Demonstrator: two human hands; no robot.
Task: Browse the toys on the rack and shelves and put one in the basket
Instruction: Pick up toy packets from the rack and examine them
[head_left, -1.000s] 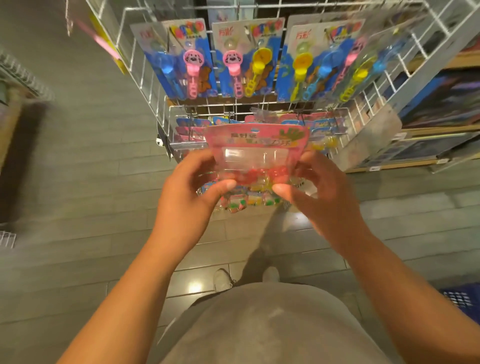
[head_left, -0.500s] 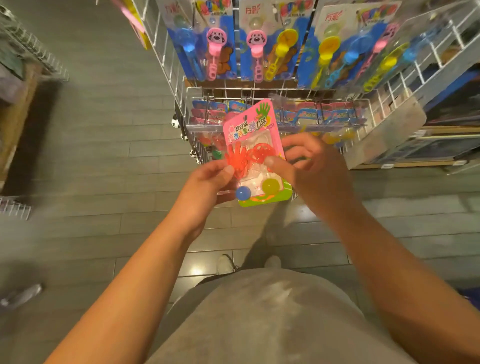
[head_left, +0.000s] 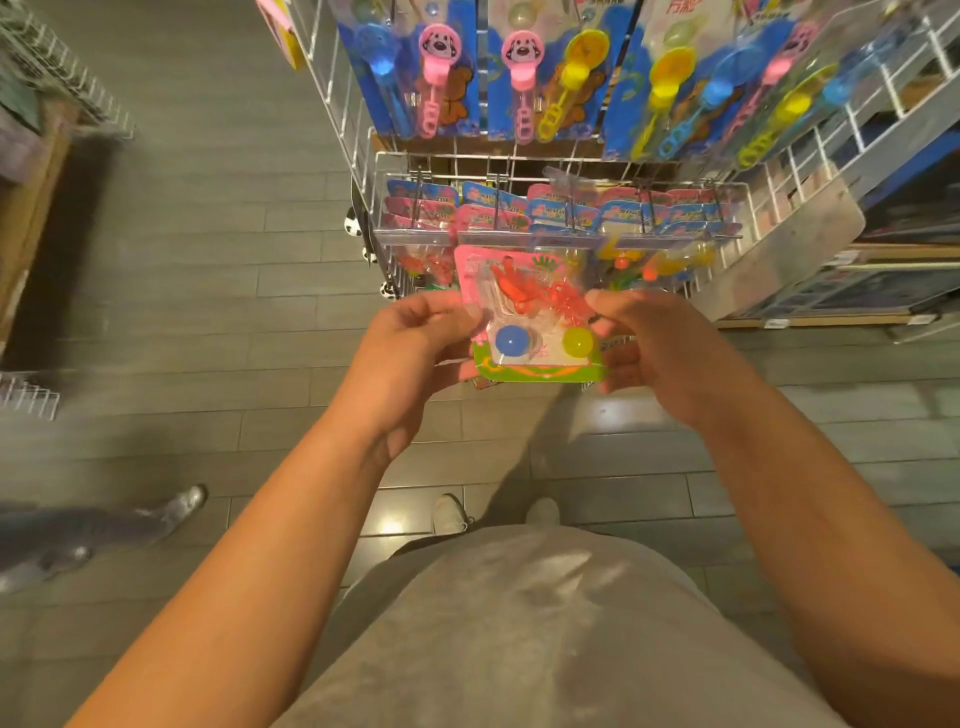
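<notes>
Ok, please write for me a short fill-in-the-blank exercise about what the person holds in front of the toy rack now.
1. The flat pink and green toy blister pack is held by ____ hands.
2. The left hand grips the pack's ____ edge, the right hand the opposite one.
3. Beside the round blue ball in the pack sits a ____ ball.
4. The bubble wands on blue cards hang on the white wire rack ____ the pack.

Missing words: two; left; yellow; above
</notes>
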